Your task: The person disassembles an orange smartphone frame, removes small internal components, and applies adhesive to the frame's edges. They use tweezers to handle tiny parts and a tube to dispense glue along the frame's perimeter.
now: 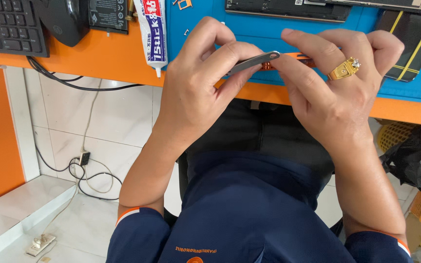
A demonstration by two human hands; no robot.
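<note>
Grey metal shows between both hands: a thin flat tool (pixel 252 63), like a slim blade or tweezers, is pinched by the fingers (pixel 230 51) of the left hand (pixel 198 83), which are closed on its near end. The right hand (pixel 334 83), with a gold ring (pixel 344 69) on one finger, has its fingers closed around a small orange part (pixel 298 58), and the tool's tip meets that part where the two hands touch. Both hands hover just above the front edge of the orange surface (pixel 98 63), probably so the wrists stay steady and anything dropped lands on the blue mat (pixel 259 31). A white glue tube (pixel 153 34) lies just to the left, nozzle toward the edge, near a black keyboard (pixel 8 27) and mouse (pixel 64 19).
</note>
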